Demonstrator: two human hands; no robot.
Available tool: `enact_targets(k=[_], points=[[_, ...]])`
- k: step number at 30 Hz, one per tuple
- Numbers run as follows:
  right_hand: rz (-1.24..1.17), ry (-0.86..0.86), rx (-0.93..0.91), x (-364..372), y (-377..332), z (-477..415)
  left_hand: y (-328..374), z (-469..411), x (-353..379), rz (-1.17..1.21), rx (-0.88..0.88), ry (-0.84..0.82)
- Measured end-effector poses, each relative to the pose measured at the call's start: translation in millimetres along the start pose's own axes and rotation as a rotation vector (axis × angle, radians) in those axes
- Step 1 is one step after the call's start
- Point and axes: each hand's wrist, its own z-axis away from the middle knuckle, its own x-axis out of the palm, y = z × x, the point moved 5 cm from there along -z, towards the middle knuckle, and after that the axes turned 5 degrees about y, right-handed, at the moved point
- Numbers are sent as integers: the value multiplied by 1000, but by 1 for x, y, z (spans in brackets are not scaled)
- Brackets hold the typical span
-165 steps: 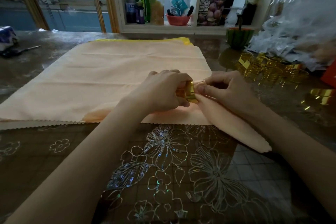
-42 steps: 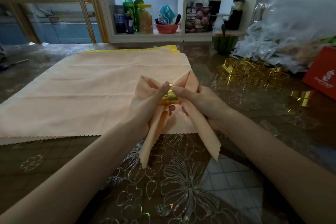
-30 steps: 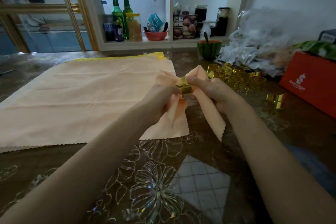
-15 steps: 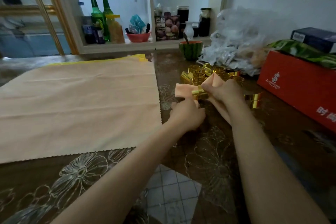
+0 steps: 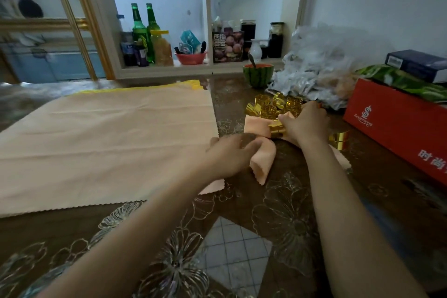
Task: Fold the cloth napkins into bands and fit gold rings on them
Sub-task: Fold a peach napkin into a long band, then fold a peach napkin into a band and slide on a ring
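Observation:
A peach napkin folded into a band (image 5: 262,161) lies on the table right of the flat stack, with a gold ring (image 5: 277,129) round its middle. My right hand (image 5: 305,123) grips the band at the ring, thumb against the gold. My left hand (image 5: 229,155) rests on the band's near left end, fingers loosely curled over the cloth. A stack of flat peach napkins (image 5: 106,143) covers the table's left half, with yellow ones showing at its far edge. Several loose gold rings (image 5: 268,106) cluster just beyond my right hand.
A red box (image 5: 396,126) stands at the right, with a single gold ring (image 5: 339,139) before it. Crumpled plastic bags (image 5: 321,68) and a watermelon-pattern bowl (image 5: 258,75) sit at the back. Bottles and jars fill the shelf behind. The table carries a floral cover (image 5: 278,220).
Both hands carried the ringed napkin from above the stack to the right and lowered it onto the table beside the loose rings. The left hand slid back to the band's near end.

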Motion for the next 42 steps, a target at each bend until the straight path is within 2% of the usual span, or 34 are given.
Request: enact_targets(k=[4,7,9,11,14,16,22,26,28,33,37,42], points=[[-70,156,-126,-10,-19,7,-72,30,-50,-148,-59,68],[-193,192,-342,-4,-48,32,-120,56,-71,-241,-123,33],[-305,33,-539,10,-74,61,-134,65,-69,-243,-113,-3],[-355,-274,-734,34,-99,103,-138,72,-61,-253,-73,-62],[-210,-623,-885,65,-109,149,-142,74,-49,-260,29,-69],[-140,-708,-878,74,-110,159,-153,73,-49,-236,60,-18],[-53,-765,-931,73,-107,161,-152,71,-45,-269,94,61],[20,-891,-885,74,-103,160,-158,70,-46,-274,117,83],[51,-862,-894,72,-102,154,-159,70,-49,-254,127,81],[46,-622,-876,63,-103,134,-160,73,-70,-58,84,125],[25,-628,-857,68,-99,130,-170,76,-93,35,-12,139],[-67,-571,-861,79,-94,130,-183,85,-110,265,-182,-61]])
